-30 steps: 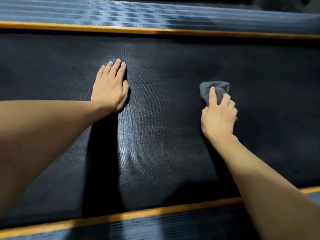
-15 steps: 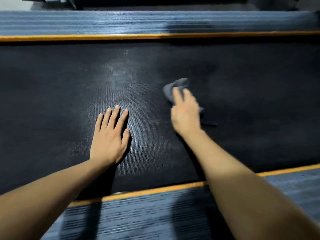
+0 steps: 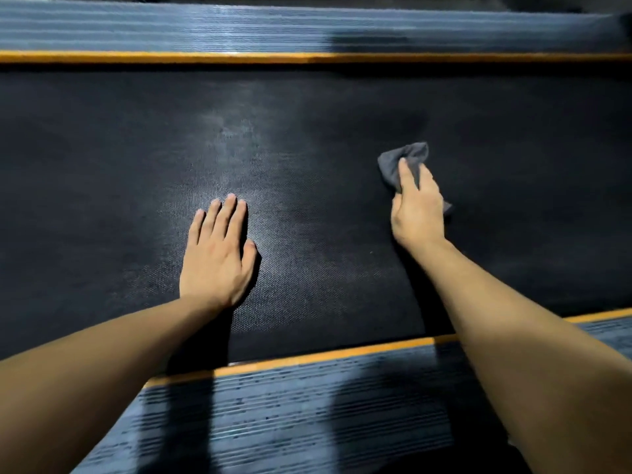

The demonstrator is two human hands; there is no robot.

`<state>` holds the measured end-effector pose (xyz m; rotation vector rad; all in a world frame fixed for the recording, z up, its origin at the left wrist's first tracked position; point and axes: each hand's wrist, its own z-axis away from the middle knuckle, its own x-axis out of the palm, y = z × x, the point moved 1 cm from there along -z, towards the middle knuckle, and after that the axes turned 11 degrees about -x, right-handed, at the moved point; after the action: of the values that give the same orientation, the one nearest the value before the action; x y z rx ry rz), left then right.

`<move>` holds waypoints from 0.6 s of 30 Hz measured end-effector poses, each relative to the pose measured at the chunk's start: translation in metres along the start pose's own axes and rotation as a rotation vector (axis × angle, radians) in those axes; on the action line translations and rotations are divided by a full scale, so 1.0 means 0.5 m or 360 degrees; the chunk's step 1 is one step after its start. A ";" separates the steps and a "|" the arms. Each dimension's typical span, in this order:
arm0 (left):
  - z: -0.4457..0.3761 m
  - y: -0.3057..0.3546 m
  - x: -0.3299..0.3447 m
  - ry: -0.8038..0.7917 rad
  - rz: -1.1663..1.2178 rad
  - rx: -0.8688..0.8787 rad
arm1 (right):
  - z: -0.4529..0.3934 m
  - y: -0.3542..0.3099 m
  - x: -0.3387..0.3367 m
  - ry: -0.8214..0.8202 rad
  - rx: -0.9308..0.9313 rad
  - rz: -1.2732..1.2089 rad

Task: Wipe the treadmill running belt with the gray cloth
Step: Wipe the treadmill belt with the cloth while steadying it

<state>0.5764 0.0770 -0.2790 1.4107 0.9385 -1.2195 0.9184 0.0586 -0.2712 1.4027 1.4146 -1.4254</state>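
Head view: the right hand (image 3: 418, 206) grips the bunched gray cloth (image 3: 405, 160) against the black running belt (image 3: 102, 159), right of centre, cloth poking out above the fingers. Well apart, lower centre-left, the left hand (image 3: 217, 258) rests flat on the belt, fingers straight, holding nothing.

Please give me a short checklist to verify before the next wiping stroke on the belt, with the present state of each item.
1. Right hand holds the cloth: ok, fingers curled over it.
2. Cloth touches the belt: ok, it seems pressed down.
3. Left hand out of the cloth's way: ok, flat on the belt, well to the side.
4. Belt beyond the cloth free of objects: ok.
5. Belt is stopped: cannot tell.
6. Cloth clean enough: cannot tell, bunched and mostly covered.
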 end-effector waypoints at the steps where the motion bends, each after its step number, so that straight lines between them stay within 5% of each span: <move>1: 0.000 -0.001 0.000 -0.0001 0.0000 -0.0003 | 0.007 -0.029 0.006 0.0036 -0.0026 0.0001; 7: -0.002 -0.002 -0.001 -0.0011 -0.0024 0.0015 | 0.106 -0.316 0.066 -0.0034 -0.0533 -0.0280; 10: -0.003 -0.003 -0.001 0.0013 -0.0020 0.0024 | 0.108 -0.294 0.059 -0.0081 -0.0648 -0.0242; 18: -0.003 -0.002 0.005 -0.0010 -0.0015 -0.0005 | 0.126 -0.060 -0.002 0.0010 0.0391 0.0056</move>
<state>0.5760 0.0786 -0.2816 1.4008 0.9433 -1.2284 0.8761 0.0033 -0.2740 1.5763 1.2442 -1.6157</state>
